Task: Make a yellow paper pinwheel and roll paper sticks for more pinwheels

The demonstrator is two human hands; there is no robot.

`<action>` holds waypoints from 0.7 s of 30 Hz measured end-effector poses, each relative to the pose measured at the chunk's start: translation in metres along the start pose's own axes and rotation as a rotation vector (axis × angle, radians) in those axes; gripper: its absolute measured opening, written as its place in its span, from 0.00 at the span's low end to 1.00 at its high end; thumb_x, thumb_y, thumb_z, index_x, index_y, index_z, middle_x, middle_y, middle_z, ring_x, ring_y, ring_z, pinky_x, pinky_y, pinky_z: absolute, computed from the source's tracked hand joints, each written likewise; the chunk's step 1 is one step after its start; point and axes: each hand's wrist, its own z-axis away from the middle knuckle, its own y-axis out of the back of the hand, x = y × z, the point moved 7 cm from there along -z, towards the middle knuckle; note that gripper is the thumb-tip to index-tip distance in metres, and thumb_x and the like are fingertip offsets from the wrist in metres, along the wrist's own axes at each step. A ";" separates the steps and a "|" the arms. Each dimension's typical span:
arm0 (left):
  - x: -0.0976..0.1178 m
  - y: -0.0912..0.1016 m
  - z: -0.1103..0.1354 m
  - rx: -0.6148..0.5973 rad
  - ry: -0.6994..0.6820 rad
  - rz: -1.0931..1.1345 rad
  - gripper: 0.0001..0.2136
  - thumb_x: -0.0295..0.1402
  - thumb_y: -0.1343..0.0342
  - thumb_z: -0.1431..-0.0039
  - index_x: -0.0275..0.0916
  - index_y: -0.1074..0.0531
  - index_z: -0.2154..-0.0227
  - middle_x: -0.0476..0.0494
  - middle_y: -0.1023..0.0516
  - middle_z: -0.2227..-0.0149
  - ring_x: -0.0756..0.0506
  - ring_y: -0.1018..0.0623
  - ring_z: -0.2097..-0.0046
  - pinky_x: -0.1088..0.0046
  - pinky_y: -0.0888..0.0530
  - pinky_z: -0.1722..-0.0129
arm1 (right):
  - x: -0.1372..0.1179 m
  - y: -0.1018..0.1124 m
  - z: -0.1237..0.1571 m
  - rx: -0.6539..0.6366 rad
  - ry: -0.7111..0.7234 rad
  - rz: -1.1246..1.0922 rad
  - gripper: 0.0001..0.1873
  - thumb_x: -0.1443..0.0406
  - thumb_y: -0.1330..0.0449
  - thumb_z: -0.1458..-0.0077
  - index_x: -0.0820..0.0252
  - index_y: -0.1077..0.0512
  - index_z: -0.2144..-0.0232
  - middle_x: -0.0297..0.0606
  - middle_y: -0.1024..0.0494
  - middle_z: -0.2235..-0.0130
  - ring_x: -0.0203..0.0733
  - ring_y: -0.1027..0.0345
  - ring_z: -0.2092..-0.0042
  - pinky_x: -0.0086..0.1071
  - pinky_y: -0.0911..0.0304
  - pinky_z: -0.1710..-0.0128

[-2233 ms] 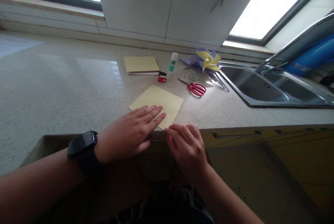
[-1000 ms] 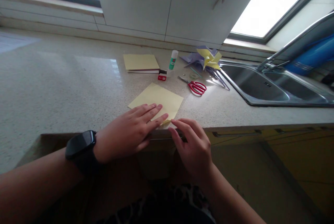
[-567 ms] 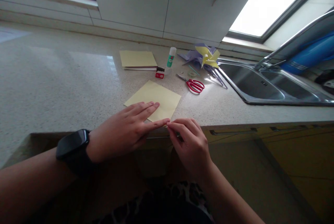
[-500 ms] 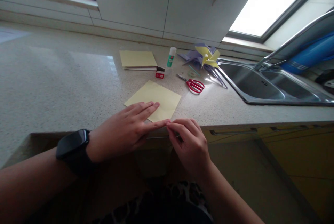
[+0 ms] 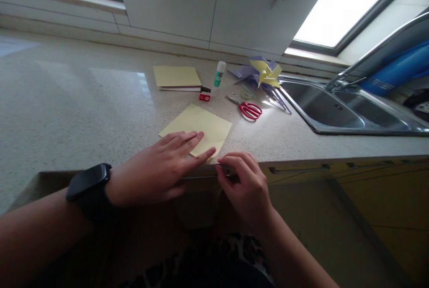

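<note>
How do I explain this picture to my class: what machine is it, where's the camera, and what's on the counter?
There's no machine: these are a person's bare hands, seen from a camera worn on their head, looking forward and down. The left hand, below a black smartwatch, presses a yellow paper sheet to the counter. The right hand has its thumb and forefinger slightly apart by the sheet's near corner; I can't tell whether they touch it. Beyond lie stacked paper, a glue stick, a small red box, red-handled scissors and a yellow paper pinwheel, with a steel sink to the right.
</note>
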 end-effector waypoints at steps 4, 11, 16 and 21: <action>-0.003 -0.004 0.000 -0.039 0.041 -0.014 0.46 0.34 0.36 0.45 0.39 0.55 0.28 0.31 0.52 0.27 0.32 0.47 0.28 0.50 0.45 0.30 | -0.002 -0.003 -0.001 -0.005 0.016 0.024 0.08 0.73 0.39 0.40 0.58 0.27 0.60 0.38 0.22 0.61 0.42 0.30 0.58 0.40 0.29 0.56; 0.002 0.000 -0.001 0.004 0.014 -0.039 0.40 0.30 0.41 0.39 0.52 0.54 0.29 0.31 0.48 0.28 0.30 0.43 0.29 0.47 0.40 0.33 | -0.005 -0.003 -0.002 0.009 0.026 0.050 0.12 0.74 0.38 0.40 0.58 0.26 0.55 0.38 0.22 0.60 0.41 0.30 0.58 0.38 0.30 0.54; 0.001 -0.002 -0.001 0.001 0.015 -0.036 0.38 0.30 0.41 0.39 0.52 0.51 0.29 0.30 0.48 0.28 0.30 0.44 0.29 0.48 0.41 0.33 | -0.007 -0.004 0.001 0.020 0.056 0.068 0.08 0.74 0.37 0.41 0.59 0.26 0.60 0.38 0.22 0.62 0.41 0.31 0.60 0.39 0.32 0.56; 0.000 -0.003 -0.001 -0.024 0.022 -0.037 0.43 0.30 0.38 0.43 0.52 0.54 0.29 0.30 0.51 0.27 0.31 0.46 0.28 0.48 0.42 0.32 | -0.007 -0.007 0.005 0.022 0.103 0.081 0.08 0.74 0.36 0.42 0.59 0.26 0.61 0.38 0.21 0.62 0.41 0.31 0.61 0.38 0.32 0.58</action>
